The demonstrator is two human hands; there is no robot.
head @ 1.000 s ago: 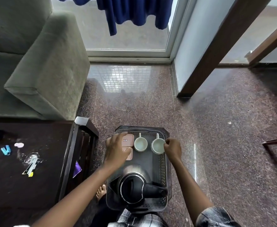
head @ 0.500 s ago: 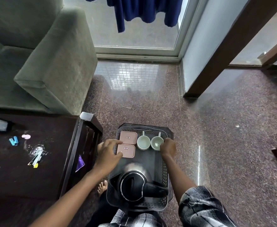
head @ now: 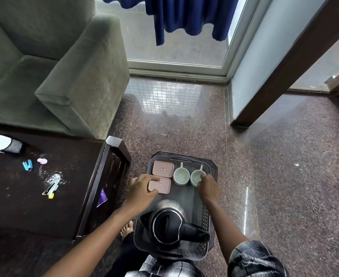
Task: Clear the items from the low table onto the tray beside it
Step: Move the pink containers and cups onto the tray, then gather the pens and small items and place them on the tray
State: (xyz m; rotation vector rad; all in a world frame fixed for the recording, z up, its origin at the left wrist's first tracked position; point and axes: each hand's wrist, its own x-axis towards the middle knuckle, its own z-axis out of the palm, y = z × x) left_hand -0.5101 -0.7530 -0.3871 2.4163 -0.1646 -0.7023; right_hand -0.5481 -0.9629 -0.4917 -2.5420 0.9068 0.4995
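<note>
Your left hand [head: 142, 189] has its fingers [head: 153, 178] narrowed on the near pink box [head: 161, 185]: forefinger laid across the lid, thumb against the near edge. The box lies flat on the tray [head: 212, 168], along its left edge, just behind the kettle [head: 167, 225] and touching or nearly touching the far pink box [head: 163, 168] in the far left corner. That grip looks meant to square the two boxes into a tight column and save room.

Your right hand [head: 208, 188] comes in from the near side of the right cup [head: 196, 175], and its fingers [head: 203, 177] appear to pinch the near rim. The cup stands upright by the tray's far right corner, just beside the left cup [head: 181, 176], both handles pointing to the far edge. Side by side like that, they should not knock when the tray is lifted.

The kettle fills the near half, handle toward the right edge.

The job looks unfinished: the surface [head: 24, 206] to your left carries a blue clip [head: 27, 164], a small pink piece [head: 42, 161], a cutter [head: 51, 189] and a dark bottle [head: 4, 143], all well apart from both hands.
</note>
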